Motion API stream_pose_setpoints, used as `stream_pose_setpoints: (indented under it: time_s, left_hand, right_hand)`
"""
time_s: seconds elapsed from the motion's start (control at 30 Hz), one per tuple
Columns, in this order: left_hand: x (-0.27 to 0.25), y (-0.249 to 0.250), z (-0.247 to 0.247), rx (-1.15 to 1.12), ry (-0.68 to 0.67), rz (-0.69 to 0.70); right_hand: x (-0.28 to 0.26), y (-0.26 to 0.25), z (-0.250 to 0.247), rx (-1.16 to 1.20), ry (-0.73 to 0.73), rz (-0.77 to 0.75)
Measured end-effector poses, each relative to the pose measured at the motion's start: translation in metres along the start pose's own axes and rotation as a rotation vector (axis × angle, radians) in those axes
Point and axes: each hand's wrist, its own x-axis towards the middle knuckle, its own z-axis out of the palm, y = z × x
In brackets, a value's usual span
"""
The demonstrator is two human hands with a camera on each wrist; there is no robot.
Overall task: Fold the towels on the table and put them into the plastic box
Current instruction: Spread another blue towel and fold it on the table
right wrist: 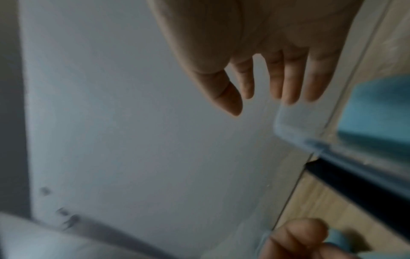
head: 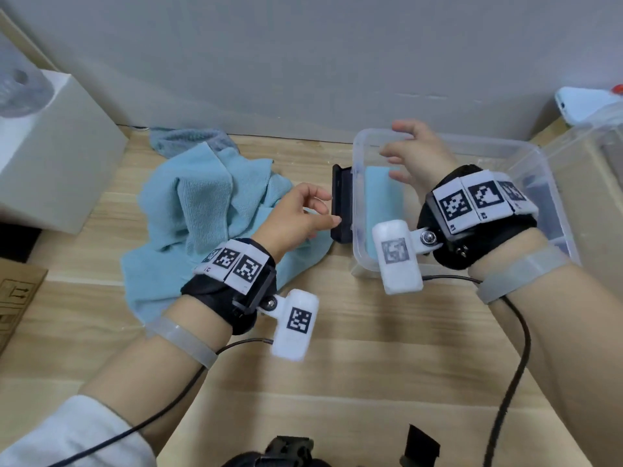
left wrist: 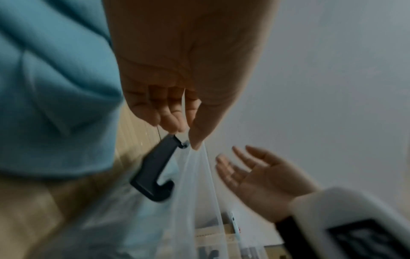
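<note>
Plastic box [head: 526,153] holds one folded towel [head: 382,197].

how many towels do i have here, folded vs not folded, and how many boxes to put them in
folded light blue towel, inside the box: 1
unfolded light blue towel, crumpled on the table: 1
grey-blue cloth behind it, kind unclear: 1
clear plastic box: 1
total: 4

The box [head: 526,153] stands on the table [head: 337,382] at the right, near the wall [head: 303,45]. One folded towel [head: 381,203] lies inside it, at its left side. A latch [head: 341,203] hangs on the left wall of the box. Left of the box lies a crumpled towel [head: 202,210]. Behind it is another towel [head: 188,136], against the wall.
</note>
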Motion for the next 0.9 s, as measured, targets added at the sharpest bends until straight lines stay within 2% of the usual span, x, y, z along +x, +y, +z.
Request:
stream_pose_setpoints:
  time_s: [0.07, 0.17, 0.27, 0.33, 0.43, 0.47, 0.53, 0.67, 0.73, 0.8, 0.9]
  left_hand:
    - [-0.008, -0.003, -0.022, 0.121, 0.034, 0.087]
    - [-0.012, -0.004, -0.062, 0.359, 0.215, 0.208]
    - [-0.013, -0.001, -0.108, 0.586, 0.384, 0.317]
    - [-0.011, 0.002, -0.139, 0.64, 0.439, 0.387]
    - [-0.001, 0.014, -0.174, 0.646, 0.439, 0.447]
    - [0.006, 0.018, -0.182, 0.654, 0.416, 0.457]
    - [0.022, 0.024, -0.197, 0.72, 0.278, 0.451]
    - [0.048, 0.027, -0.209, 1.082, -0.253, 0.3]
    - [0.051, 0.029, -0.206, 1.252, -0.428, 0.201]
    - [0.051, 0.029, -0.202, 1.289, -0.516, 0.157]
    - [0.049, 0.026, -0.205, 1.241, -0.49, 0.203]
  right_hand:
    - [-0.024, -0.014, 0.017, 0.072, -0.116, -0.057]
    - [-0.045, -0.023, 0.048, 0.058, -0.256, -0.078]
    - [-0.048, -0.018, 0.086, 0.002, -0.313, -0.077]
    - [-0.043, -0.012, 0.113, -0.026, -0.333, -0.042]
    - [-0.034, -0.005, 0.152, -0.023, -0.351, 0.064]
    - [-0.031, -0.003, 0.164, -0.02, -0.343, 0.099]
    - [-0.028, 0.001, 0.184, -0.028, -0.334, 0.14]
    - [-0.024, 0.011, 0.207, -0.072, -0.324, 0.099]
    - [-0.024, 0.014, 0.212, -0.072, -0.294, 0.077]
    - [-0.022, 0.016, 0.215, -0.102, -0.288, 0.057]
    - [-0.024, 0.01, 0.217, -0.119, -0.264, 0.002]
